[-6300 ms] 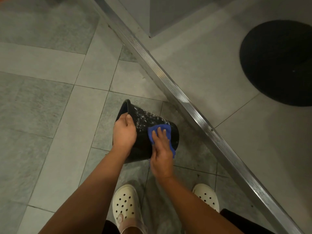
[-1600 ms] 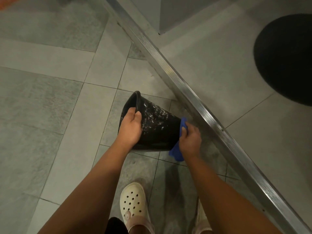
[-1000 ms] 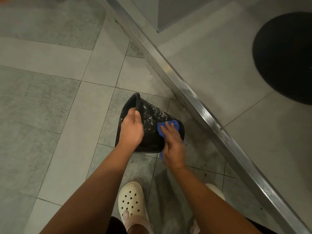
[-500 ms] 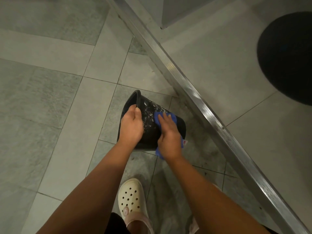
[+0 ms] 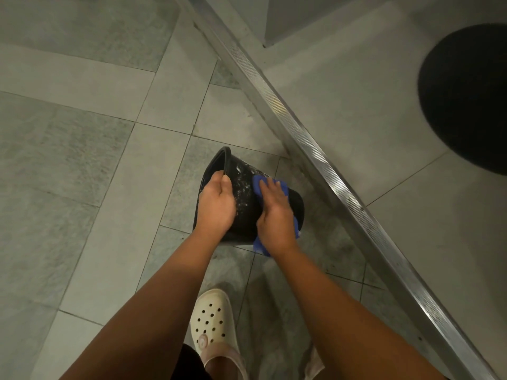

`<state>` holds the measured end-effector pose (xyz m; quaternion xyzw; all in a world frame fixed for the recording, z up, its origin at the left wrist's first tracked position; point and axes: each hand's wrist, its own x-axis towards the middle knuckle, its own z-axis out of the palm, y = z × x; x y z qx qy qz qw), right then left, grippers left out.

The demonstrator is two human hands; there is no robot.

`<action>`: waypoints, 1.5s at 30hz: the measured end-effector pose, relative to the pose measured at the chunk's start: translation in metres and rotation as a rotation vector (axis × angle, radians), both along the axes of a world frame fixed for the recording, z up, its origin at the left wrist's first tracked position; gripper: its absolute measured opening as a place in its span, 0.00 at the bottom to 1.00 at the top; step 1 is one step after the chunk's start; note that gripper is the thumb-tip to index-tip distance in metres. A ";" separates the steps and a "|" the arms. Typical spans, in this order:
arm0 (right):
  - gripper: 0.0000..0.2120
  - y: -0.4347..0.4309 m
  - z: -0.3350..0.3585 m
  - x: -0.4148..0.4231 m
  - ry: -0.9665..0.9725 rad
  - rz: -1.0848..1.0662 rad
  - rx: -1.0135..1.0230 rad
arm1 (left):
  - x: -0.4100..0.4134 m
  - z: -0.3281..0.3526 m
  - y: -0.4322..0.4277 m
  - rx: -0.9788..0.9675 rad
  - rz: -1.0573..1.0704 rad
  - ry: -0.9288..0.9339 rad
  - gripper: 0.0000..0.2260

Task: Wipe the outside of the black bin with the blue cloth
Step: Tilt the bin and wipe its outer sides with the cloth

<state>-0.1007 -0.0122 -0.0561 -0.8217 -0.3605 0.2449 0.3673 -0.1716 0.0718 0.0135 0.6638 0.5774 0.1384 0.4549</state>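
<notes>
The black bin (image 5: 244,196) is tipped on its side over the tiled floor, its open rim pointing up-left and its base to the right. White soapy specks cover its outer wall. My left hand (image 5: 216,205) grips the rim, thumb over the edge. My right hand (image 5: 275,216) lies flat on the blue cloth (image 5: 259,185), pressing it against the bin's outer wall near the base. Part of the cloth hangs below my wrist.
A ridged metal threshold strip (image 5: 323,163) runs diagonally just right of the bin. Beyond it lies a round black mat (image 5: 466,97). My white clog (image 5: 212,319) stands on the wet grey tiles below the bin.
My right hand swept the cloth from the bin's base back onto its side wall and slid it up toward the rim. My left hand kept its grip on the rim.
</notes>
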 end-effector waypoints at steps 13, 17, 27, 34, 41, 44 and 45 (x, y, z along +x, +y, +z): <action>0.29 -0.001 -0.001 -0.004 -0.039 0.118 0.108 | 0.000 -0.004 0.001 0.002 -0.004 -0.021 0.13; 0.28 0.000 -0.010 0.016 0.032 -0.040 -0.037 | -0.001 0.000 0.000 0.004 0.007 -0.009 0.14; 0.27 -0.006 0.001 -0.011 -0.036 0.144 0.148 | 0.000 -0.001 0.000 -0.064 0.034 -0.098 0.11; 0.31 -0.011 -0.001 -0.011 -0.024 -0.022 0.008 | -0.001 -0.002 0.003 -0.050 0.060 -0.066 0.13; 0.32 0.004 0.004 -0.011 -0.083 0.183 0.115 | -0.005 -0.002 0.003 -0.103 0.073 -0.109 0.13; 0.31 0.013 0.002 0.004 -0.046 0.073 0.016 | -0.002 0.000 0.002 -0.106 0.090 -0.111 0.13; 0.31 0.010 0.001 0.005 -0.037 0.048 -0.009 | -0.002 0.000 0.002 -0.104 0.089 -0.097 0.13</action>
